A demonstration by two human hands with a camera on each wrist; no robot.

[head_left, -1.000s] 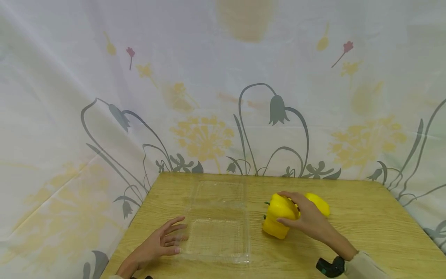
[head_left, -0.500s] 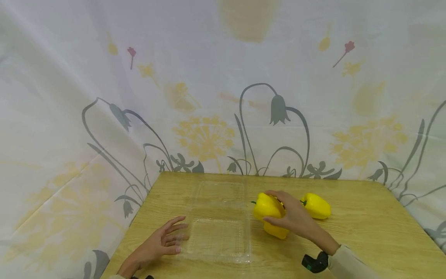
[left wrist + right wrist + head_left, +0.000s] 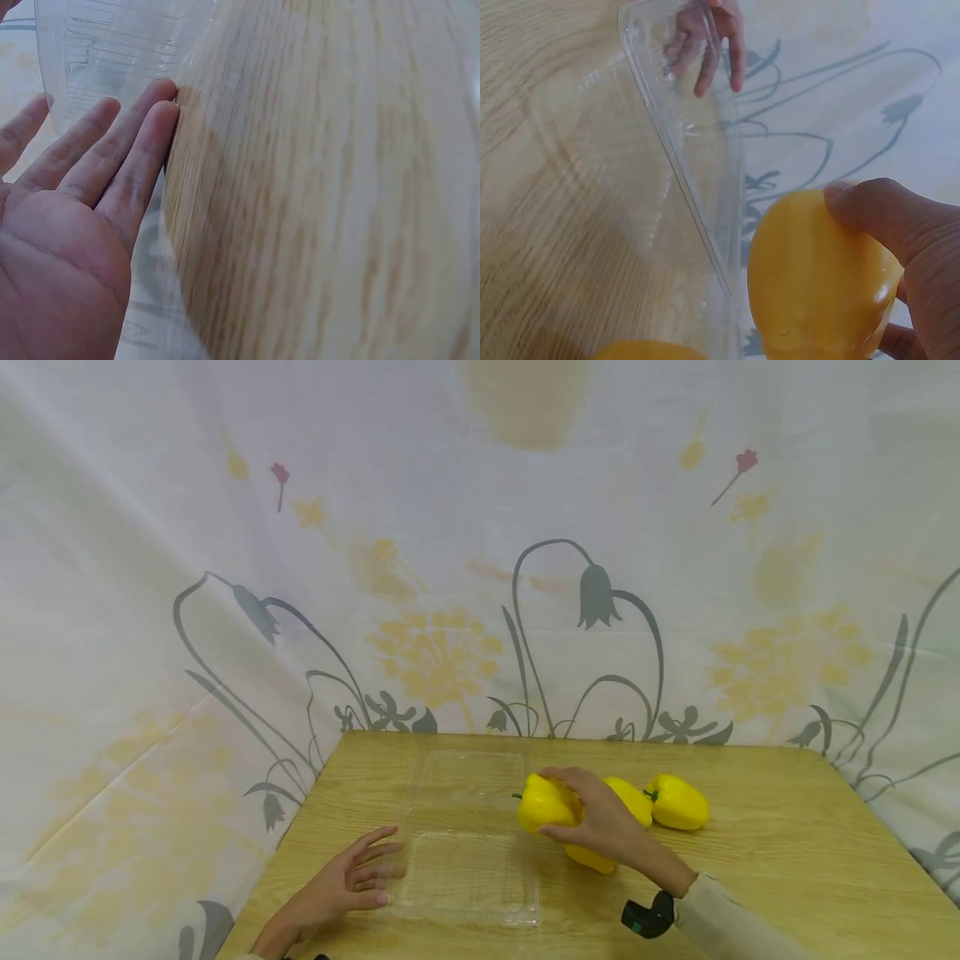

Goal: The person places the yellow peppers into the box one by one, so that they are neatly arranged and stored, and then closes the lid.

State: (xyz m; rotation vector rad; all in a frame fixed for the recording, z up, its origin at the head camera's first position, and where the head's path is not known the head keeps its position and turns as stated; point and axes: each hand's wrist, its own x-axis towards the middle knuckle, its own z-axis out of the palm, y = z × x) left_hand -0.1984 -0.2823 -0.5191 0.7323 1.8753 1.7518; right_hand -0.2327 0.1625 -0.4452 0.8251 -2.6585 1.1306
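Observation:
My right hand (image 3: 600, 822) grips a yellow bell pepper (image 3: 547, 804) with a green stem, held above the table beside the clear plastic box's right edge. In the right wrist view the thumb lies across this pepper (image 3: 817, 277). The see-through hinged box (image 3: 472, 872) lies opened flat, one half behind the other. My left hand (image 3: 341, 881) is at the box's left side, its fingers extended. In the left wrist view, the fingertips (image 3: 159, 90) are close to the box wall (image 3: 124, 45); contact is hard to tell.
Two more yellow bell peppers, a nearer one (image 3: 630, 802) and a farther one (image 3: 678, 802), lie right of the box. Another pepper (image 3: 592, 858) is partly hidden under my right hand. A flower-printed cloth (image 3: 450, 568) hangs behind the wooden table (image 3: 787, 860).
My right hand has moved left with the bell pepper, from above the other peppers toward the box. The peppers behind it have come into view. My left hand stays put.

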